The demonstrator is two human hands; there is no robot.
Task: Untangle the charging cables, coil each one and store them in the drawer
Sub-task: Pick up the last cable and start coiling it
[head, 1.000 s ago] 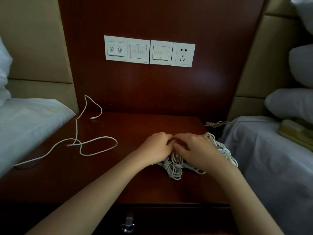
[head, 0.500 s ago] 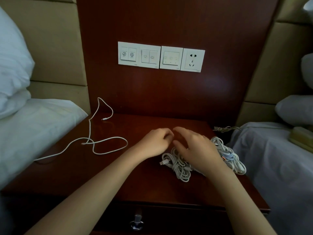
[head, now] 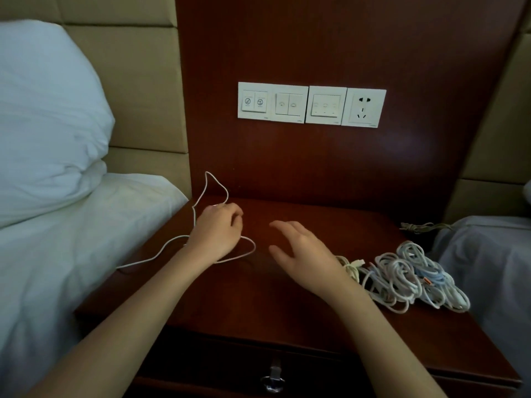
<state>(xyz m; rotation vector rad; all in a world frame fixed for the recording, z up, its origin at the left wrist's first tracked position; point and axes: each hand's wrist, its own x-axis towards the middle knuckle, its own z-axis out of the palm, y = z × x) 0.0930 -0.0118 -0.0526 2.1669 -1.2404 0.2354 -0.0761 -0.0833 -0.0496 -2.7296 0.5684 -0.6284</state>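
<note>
The dark nightstand (head: 287,308) fills the middle of the frame, its drawer (head: 230,366) closed at the bottom. The cable tangle (head: 413,278) lies at right. The right hand (head: 304,251) hovers with fingers spread. At centre-left, the left hand (head: 217,234) pinches the loose white cable (head: 255,246).

Hotel bedroom: nightstand (head: 287,311) between beds (head: 57,268), bedside switch panel (head: 311,104)
</note>
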